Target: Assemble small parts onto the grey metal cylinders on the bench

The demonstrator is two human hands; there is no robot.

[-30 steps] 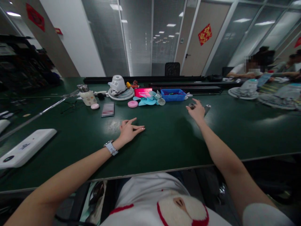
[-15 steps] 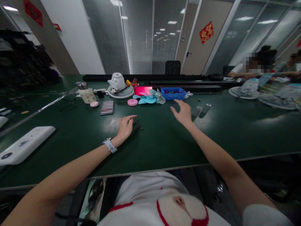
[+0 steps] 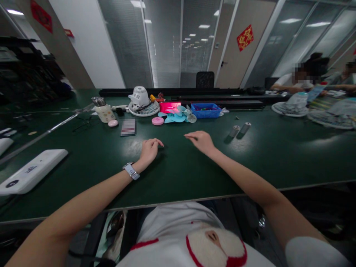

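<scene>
My left hand (image 3: 150, 151), with a watch (image 3: 130, 171) on its wrist, hovers low over the green table (image 3: 172, 178), its fingers bent and drawn together. Whatever it may hold is too small to tell. To its right, my right hand (image 3: 202, 141) has its fingers and thumb pressed together and pointing left; a small dark spot shows by them, too small to name. The two hands are apart. Two upright batteries (image 3: 236, 129) (image 3: 246, 127) stand right of my right hand.
Along the back lie a white fan part (image 3: 139, 97), a pink lid (image 3: 157, 121), blue fan blades (image 3: 175, 117) and a blue tray (image 3: 205, 112). A bottle (image 3: 103, 112) stands left; a white device (image 3: 33, 171) lies nearer. People sit at far right.
My right hand has moved left and closed its spread fingers. My left hand's fingertips have bent downward. The small thing on the table between the hands no longer shows.
</scene>
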